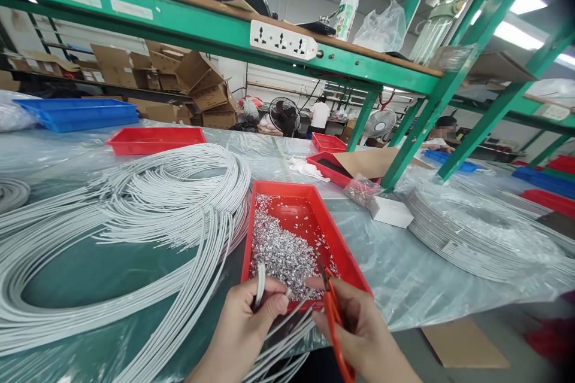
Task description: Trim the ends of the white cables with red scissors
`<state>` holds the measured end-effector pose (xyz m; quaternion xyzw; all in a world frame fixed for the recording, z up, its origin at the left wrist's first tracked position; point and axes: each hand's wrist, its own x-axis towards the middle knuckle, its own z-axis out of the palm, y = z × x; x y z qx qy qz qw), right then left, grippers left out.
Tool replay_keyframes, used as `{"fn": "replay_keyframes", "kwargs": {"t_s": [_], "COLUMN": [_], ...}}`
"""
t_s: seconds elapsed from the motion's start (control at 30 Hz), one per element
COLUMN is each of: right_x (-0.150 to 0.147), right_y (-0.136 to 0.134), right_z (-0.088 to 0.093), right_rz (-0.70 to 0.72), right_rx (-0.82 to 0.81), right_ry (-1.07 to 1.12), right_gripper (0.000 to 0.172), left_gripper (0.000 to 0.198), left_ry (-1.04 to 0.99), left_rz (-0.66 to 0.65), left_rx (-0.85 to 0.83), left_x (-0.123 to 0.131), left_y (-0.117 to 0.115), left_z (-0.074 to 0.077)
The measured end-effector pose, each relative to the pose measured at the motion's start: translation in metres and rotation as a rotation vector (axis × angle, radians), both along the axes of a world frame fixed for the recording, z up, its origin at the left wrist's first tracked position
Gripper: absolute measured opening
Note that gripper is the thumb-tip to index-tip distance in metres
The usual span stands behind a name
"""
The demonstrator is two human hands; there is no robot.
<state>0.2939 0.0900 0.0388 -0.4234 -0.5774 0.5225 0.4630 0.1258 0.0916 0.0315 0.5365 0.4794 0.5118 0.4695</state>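
Pinching a white cable (260,285), the left hand (246,326) sits at the near edge of the worktop (406,278). Its grip is closed on the cable, thumb pressed over the fingers, and a short bend of cable sticks up above the fist. More loose cable ends (291,320) run up from the near edge and fan out between the two hands. The right hand (366,335) is just to the right, its grip wrapped around the orange-handled scissors (335,326). The blades point away towards the far side and appear close together, and the tips lie over the near end of the red tray (348,254).

That tray stands just beyond both hands and holds a heap of small silver metal pieces (281,254). To its left, big loose coils of white cable (148,215) spread over a green mat (90,278). To its right, near a small white box (390,212), lies another cable coil wrapped in clear plastic (476,233). A clear plastic sheet covers the worktop.

Farther off on the left are a second red tray (155,139) and a blue tray (76,114). Overhead runs a green shelf (188,24) with a white power strip (283,42) fixed to its front and a white bottle (348,9) standing on top. In the far background, among cardboard boxes (197,87) and fans (284,115), a person (320,115) stands turned away.
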Motion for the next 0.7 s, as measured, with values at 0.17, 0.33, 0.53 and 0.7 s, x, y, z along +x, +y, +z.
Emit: {"fn": "replay_keyframes", "kwargs": {"t_s": [0.17,0.33,0.53,0.7], "right_x": [-0.017,-0.021,-0.020,-0.022], "right_y": [0.012,0.014,0.012,0.018], "right_z": [0.000,-0.003,0.001,0.006], "right_rz": [-0.034,-0.030,-0.031,0.034], "right_rx": [-0.022,0.002,0.036,-0.005], "right_ry": [0.082,0.079,0.041,0.004], "right_gripper": [0.022,0.021,0.018,0.022], "left_gripper": [0.016,0.016,0.018,0.023], "left_ry": [-0.016,-0.015,0.027,-0.067], "left_rz": [0.021,0.042,-0.078,-0.234], "left_rx": [0.092,0.108,0.076,0.016], "left_x": [0.006,0.008,0.002,0.000], "left_y": [-0.001,0.000,0.001,0.000], "left_z": [-0.004,-0.008,-0.001,0.005]}}
